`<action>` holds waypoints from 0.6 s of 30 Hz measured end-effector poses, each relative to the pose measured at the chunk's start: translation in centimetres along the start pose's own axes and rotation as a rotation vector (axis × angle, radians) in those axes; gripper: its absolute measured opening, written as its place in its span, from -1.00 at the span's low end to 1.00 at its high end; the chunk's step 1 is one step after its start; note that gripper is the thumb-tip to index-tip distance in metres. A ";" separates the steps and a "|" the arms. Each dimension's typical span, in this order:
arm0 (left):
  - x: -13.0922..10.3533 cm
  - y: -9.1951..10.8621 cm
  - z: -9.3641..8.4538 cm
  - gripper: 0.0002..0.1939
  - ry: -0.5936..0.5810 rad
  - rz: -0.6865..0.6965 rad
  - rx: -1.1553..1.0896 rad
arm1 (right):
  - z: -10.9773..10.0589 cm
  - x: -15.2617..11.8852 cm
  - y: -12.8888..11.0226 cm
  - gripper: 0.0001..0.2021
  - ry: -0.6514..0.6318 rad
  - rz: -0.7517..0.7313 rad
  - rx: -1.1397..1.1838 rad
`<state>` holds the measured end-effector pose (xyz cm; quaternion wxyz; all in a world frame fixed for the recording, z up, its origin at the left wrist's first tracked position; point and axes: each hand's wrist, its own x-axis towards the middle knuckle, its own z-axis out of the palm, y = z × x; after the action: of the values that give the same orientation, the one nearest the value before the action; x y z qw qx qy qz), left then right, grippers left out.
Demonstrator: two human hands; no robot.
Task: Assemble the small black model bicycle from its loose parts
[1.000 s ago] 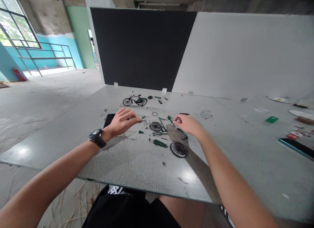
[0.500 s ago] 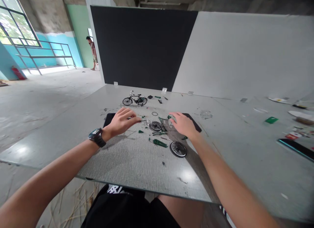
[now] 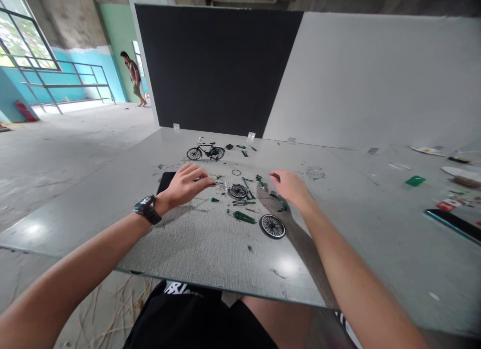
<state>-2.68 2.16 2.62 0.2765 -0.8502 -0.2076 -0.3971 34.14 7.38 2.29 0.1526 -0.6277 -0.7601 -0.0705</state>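
Observation:
My left hand (image 3: 188,184), with a dark watch on its wrist, is closed over the left side of a dark mat; its fingertips pinch something small I cannot make out beside clear and silvery parts (image 3: 222,185). My right hand (image 3: 289,184) hovers right of the green parts, its fingers curled together; what they hold, if anything, is hidden. Between the hands lie a small spoked wheel (image 3: 238,191) and a green frame piece (image 3: 247,185). Nearer me are a long green part (image 3: 244,217) and a larger wheel (image 3: 272,226). A curved green part (image 3: 280,202) lies below my right hand.
A black model bicycle (image 3: 206,151) stands behind my left hand, with small green and dark pieces to its right. On the right lie a green card (image 3: 415,181) and a dark flat device (image 3: 453,225). A dark-and-white panel (image 3: 221,68) stands behind. One person (image 3: 133,78) walks far left.
My right hand has moved right, away from the green parts, and its fingers have drawn together. My left hand is almost unmoved. The distant person has moved left.

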 end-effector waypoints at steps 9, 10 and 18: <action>0.1 0.2 -0.1 -0.95 0.001 0.003 0.002 | 1.2 0.0 -1.2 -0.65 -0.102 -0.022 0.052; 0.1 0.2 -0.1 -0.95 -0.002 0.000 0.001 | 1.2 -0.1 -1.3 -0.64 -0.115 -0.024 0.055; 0.0 0.0 0.0 -0.96 -0.016 -0.006 0.003 | 0.8 -0.1 -0.9 -0.69 -0.173 -0.149 0.118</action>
<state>-2.68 2.12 2.58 0.2749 -0.8523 -0.2129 -0.3908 33.17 7.34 1.61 0.1178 -0.5633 -0.8176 0.0177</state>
